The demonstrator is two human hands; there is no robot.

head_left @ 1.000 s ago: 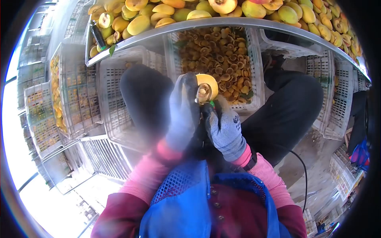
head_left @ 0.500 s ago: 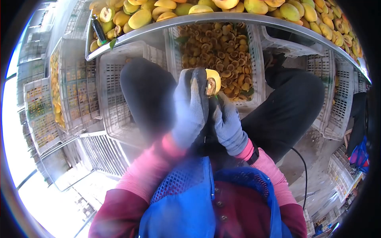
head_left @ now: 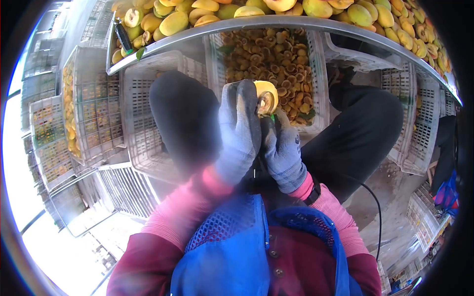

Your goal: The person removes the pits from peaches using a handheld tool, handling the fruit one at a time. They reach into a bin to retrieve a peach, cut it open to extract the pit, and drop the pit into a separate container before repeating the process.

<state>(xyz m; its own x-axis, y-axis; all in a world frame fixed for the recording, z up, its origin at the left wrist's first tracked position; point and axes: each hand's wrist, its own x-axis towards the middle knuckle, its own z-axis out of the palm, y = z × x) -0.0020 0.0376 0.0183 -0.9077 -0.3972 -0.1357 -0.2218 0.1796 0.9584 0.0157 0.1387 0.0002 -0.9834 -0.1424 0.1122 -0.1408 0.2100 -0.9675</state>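
Note:
My left hand (head_left: 236, 126), in a grey-and-black work glove, is closed round a yellow peach (head_left: 267, 89). Its cut side faces right and shows a brown centre. Close against it on the right, my right hand (head_left: 284, 153), gloved the same way, is closed round a small green tool (head_left: 272, 118). Only a bit of green shows between the fingers; its blade or tip is hidden. Both hands are over my lap, in front of a crate (head_left: 320, 93) of brown-orange fruit scraps (head_left: 271, 64).
A metal-edged tray (head_left: 296, 22) full of yellow fruit (head_left: 174, 23) spans the top. A black-and-green knife (head_left: 122, 37) lies at its left end. Plastic crates (head_left: 98, 103) stand on both sides, and a black cable (head_left: 379, 217) hangs at the right.
The peach has turned so that more of its cut face and brown centre shows. My right hand has moved slightly upward, closer against the fruit.

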